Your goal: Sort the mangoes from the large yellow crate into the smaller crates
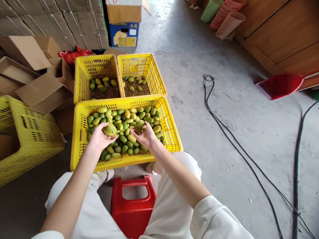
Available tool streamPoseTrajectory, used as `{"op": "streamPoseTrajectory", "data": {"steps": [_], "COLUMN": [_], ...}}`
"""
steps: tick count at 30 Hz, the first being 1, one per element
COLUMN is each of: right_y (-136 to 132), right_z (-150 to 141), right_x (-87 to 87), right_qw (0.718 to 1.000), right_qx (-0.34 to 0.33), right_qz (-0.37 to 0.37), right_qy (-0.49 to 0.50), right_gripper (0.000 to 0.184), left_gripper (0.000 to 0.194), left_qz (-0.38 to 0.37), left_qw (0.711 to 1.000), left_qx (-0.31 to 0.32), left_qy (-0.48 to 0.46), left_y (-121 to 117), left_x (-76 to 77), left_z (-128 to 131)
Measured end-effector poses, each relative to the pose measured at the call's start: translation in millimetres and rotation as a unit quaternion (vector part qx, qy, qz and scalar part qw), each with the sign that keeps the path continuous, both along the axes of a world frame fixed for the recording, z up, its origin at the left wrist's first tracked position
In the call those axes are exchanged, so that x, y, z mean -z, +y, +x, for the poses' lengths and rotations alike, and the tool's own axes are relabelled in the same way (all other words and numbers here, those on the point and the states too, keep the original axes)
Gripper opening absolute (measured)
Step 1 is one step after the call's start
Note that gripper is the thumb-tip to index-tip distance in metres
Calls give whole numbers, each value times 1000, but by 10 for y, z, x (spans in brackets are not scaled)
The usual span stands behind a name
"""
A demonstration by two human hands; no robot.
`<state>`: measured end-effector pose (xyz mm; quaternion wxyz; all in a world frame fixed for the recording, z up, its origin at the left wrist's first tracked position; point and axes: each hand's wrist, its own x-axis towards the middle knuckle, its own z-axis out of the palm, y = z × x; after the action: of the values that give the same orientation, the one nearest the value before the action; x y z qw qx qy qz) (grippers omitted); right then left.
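My left hand [101,138] is closed around a green-yellow mango [109,129], above the left part of a large yellow crate [127,161]. A second, darker green mango [140,126] rests in the curled fingers of my right hand [146,135], over the crate's middle right. Beneath both hands the crate holds many loose mangoes [124,139], mostly green with some yellow ones. Behind it stand two smaller yellow crates side by side. The left one [96,96] has several mangoes on its bottom, and so does the right one [159,78].
A red plastic stool [133,215] is between my knees. Cardboard boxes [42,89] and a tilted yellow-green crate [37,139] lie at the left. Black cables [236,146] run over the floor at right, near a red dustpan [281,86]. Plastic baskets [229,25] stand farther back.
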<state>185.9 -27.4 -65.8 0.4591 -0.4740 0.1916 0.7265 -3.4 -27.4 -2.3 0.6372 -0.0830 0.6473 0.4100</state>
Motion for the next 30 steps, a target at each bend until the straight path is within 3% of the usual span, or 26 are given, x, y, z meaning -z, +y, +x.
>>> {"op": "streamPoseTrajectory", "data": {"steps": [6,9,12,15,18,25,30], "right_y": [10,0,-23,-43,-52,-43,-16], "right_z": [39,40,50,75,93,87,131], "right_x": [-149,-276,-358,-364,-344,-324,-276], "right_qw": [986,977,970,965,960,957,967], "right_qx": [8,15,8,-4,-7,-3,-36], "right_qz": [162,210,240,259,275,279,226], "right_qy": [26,35,46,48,50,76,110], "right_gripper": [22,4,31,48,53,18,24], "left_gripper": [23,29,34,37,45,37,22], "left_qz": [67,98,129,169,194,176,164], "left_qw": [996,991,987,980,975,979,983], "left_qx": [-56,-59,-46,-18,0,-12,-48], "left_qy": [-27,-68,-87,-99,-105,-100,-64], "left_y": [7,16,10,-12,-39,-52,-45], "left_x": [-69,-103,-100,-83,-88,-122,-55], "left_z": [-2,-26,-60,-86,-87,-20,-2]}}
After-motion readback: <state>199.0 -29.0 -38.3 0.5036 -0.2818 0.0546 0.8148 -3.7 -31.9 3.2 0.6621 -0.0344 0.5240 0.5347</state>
